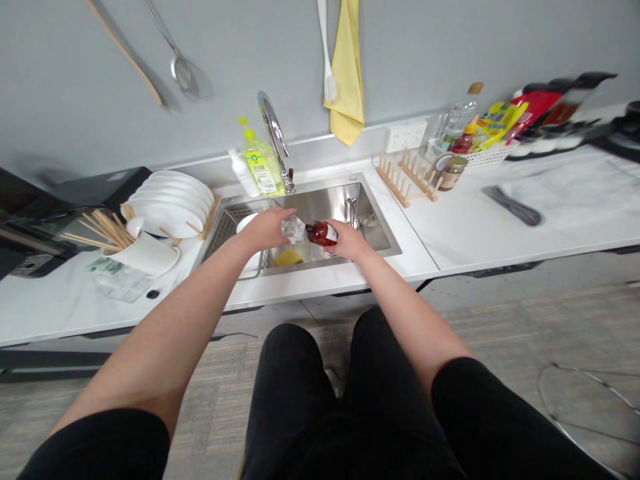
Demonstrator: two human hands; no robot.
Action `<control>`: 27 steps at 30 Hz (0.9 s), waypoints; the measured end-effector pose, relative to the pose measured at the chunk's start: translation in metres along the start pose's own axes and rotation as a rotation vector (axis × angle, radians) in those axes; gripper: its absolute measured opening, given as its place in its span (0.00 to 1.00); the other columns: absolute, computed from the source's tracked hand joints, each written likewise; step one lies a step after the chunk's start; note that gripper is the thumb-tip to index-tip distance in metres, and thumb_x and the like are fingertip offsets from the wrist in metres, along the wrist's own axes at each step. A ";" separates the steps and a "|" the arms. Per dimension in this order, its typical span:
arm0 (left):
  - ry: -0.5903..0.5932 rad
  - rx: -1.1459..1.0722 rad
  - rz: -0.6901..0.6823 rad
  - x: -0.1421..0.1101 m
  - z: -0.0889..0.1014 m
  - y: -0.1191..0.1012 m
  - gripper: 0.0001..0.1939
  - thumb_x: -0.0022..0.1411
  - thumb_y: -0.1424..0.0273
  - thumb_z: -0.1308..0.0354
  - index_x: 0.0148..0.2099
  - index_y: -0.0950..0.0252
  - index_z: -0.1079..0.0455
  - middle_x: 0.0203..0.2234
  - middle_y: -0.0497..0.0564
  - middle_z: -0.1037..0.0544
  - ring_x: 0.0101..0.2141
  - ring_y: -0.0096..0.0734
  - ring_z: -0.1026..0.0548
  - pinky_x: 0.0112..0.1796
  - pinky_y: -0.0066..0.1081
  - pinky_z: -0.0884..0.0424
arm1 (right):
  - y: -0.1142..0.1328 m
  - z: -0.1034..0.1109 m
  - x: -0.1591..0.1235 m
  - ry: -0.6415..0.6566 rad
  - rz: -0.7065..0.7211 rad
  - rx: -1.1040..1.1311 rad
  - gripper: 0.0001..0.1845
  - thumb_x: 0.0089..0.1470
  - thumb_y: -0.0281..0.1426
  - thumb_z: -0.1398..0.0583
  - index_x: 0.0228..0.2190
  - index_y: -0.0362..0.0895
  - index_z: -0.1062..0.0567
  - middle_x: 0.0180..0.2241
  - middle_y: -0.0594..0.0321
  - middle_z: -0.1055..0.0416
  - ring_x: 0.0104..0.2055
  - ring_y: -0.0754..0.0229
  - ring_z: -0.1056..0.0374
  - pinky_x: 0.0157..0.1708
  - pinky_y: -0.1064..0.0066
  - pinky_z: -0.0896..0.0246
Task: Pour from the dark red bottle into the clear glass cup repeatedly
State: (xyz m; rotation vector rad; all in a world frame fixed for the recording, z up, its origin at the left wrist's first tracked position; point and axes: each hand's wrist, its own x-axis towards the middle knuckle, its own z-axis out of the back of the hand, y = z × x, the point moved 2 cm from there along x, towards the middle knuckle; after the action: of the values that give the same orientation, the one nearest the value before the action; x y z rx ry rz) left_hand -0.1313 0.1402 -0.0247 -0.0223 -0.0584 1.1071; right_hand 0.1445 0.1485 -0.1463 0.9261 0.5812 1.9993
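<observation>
Over the steel sink [389, 251], my right hand [347, 240] grips a small red-brown bottle [318, 233] with a white label, tipped so its neck points left. My left hand [270, 229] is wrapped around a clear glass [293, 230], whose opening faces the bottle's neck. Neck and glass meet or nearly touch; I cannot tell which. Beneath them a yellow sponge [287, 257] lies in the sink. A white dish [247, 223] sits in the wire basket [220, 230] on the sink's left side, partly behind my left forearm.
A chrome faucet [273, 127] rises behind the sink beside a dish soap bottle [263, 165]. White plates [173, 200] and a container of chopsticks [145, 253] stand left. To the right are a wooden rack [407, 177], a jar [453, 175] and a bundled dark cable [515, 205].
</observation>
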 end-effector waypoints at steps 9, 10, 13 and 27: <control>0.002 0.000 0.000 0.001 0.000 0.000 0.55 0.55 0.62 0.22 0.81 0.63 0.34 0.69 0.64 0.22 0.67 0.61 0.22 0.69 0.47 0.28 | -0.004 -0.002 0.000 -0.008 -0.001 0.013 0.51 0.46 0.28 0.24 0.71 0.48 0.26 0.69 0.51 0.22 0.68 0.39 0.24 0.71 0.47 0.31; 0.003 -0.001 -0.001 0.001 0.000 0.000 0.55 0.55 0.62 0.22 0.81 0.62 0.34 0.69 0.64 0.21 0.67 0.61 0.22 0.69 0.48 0.28 | -0.005 -0.002 0.000 -0.008 -0.004 0.013 0.52 0.46 0.28 0.23 0.72 0.49 0.26 0.69 0.52 0.23 0.69 0.39 0.24 0.71 0.47 0.32; 0.005 0.005 -0.004 0.001 0.000 0.001 0.55 0.54 0.62 0.22 0.81 0.61 0.34 0.69 0.63 0.21 0.67 0.61 0.22 0.69 0.48 0.28 | -0.006 -0.003 0.000 0.001 -0.014 0.005 0.53 0.46 0.29 0.23 0.72 0.50 0.26 0.69 0.52 0.23 0.69 0.39 0.24 0.71 0.46 0.32; 0.015 0.011 -0.001 0.003 0.000 -0.001 0.55 0.54 0.62 0.24 0.82 0.62 0.34 0.69 0.63 0.21 0.67 0.61 0.23 0.69 0.48 0.28 | -0.006 -0.002 0.000 0.003 -0.007 0.024 0.51 0.46 0.27 0.23 0.71 0.51 0.25 0.68 0.54 0.21 0.68 0.41 0.23 0.71 0.47 0.31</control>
State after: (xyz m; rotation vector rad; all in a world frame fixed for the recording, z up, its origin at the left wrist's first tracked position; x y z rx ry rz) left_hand -0.1296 0.1421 -0.0242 -0.0209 -0.0384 1.1060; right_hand 0.1457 0.1519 -0.1512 0.9341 0.6101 1.9925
